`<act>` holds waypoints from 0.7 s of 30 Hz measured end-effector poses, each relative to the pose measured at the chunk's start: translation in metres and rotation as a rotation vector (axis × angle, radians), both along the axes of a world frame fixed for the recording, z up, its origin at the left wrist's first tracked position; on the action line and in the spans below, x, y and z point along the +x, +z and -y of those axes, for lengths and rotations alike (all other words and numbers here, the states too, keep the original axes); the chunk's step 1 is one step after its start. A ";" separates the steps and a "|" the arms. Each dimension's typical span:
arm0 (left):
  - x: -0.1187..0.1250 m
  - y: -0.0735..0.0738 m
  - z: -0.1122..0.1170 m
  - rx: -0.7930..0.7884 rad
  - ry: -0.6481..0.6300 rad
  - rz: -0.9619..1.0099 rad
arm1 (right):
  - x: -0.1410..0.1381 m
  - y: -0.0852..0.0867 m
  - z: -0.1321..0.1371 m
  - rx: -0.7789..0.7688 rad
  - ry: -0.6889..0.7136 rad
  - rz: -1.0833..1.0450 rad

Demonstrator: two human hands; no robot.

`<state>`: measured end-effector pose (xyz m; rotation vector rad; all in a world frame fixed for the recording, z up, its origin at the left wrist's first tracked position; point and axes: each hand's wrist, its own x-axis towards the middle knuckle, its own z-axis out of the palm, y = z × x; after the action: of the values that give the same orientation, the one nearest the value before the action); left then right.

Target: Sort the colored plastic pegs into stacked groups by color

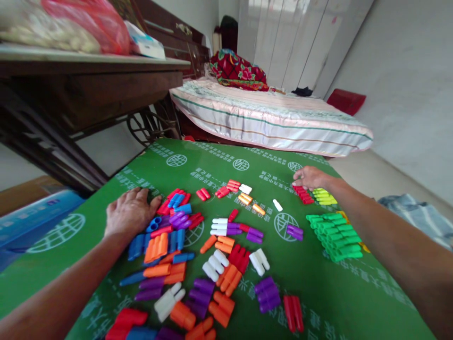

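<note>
Several coloured plastic caps lie scattered on a green mat (212, 165): red, blue, orange, purple and white ones in a heap (198, 264). My left hand (129, 212) rests flat on the mat, fingers spread, touching the blue and red caps at the heap's left edge. My right hand (310, 178) reaches far right, its fingers curled down onto a small row of red caps (303, 194). Beside them lies a row of yellow-green caps (324, 197). A larger sorted block of green caps (338, 236) sits nearer me on the right.
A dark wooden table (88, 80) with bags on top stands at the left. A bed (269, 118) with a striped cover and a red floral bundle (239, 71) lies beyond the mat. A blue box (31, 217) sits at the left edge.
</note>
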<state>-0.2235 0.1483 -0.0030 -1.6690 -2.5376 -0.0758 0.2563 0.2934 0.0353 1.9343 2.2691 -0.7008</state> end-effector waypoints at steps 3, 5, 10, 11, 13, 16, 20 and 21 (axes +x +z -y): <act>0.002 -0.001 0.001 0.010 -0.003 0.000 | -0.015 0.006 0.012 0.031 0.047 -0.015; 0.002 -0.002 0.002 0.017 -0.008 -0.002 | -0.030 0.007 0.027 0.063 0.120 -0.027; 0.003 -0.002 0.002 0.039 -0.018 -0.005 | -0.077 0.013 0.086 0.117 0.416 -0.061; 0.003 -0.002 0.003 0.042 -0.020 -0.005 | -0.087 0.014 0.099 0.110 0.466 -0.053; 0.003 -0.002 0.003 0.050 -0.024 -0.003 | -0.106 0.018 0.122 0.125 0.538 -0.014; 0.004 -0.001 0.005 0.059 -0.031 -0.001 | -0.129 0.019 0.145 0.138 0.610 0.113; 0.003 -0.002 0.006 0.071 -0.039 -0.001 | -0.142 0.015 0.154 0.132 0.623 0.247; 0.003 -0.002 0.006 0.073 -0.040 0.000 | -0.143 0.013 0.154 0.132 0.614 0.259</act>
<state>-0.2206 0.1425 -0.0051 -1.6923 -2.4699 -0.1692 0.1134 0.1393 0.0486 1.1542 2.5666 -0.2163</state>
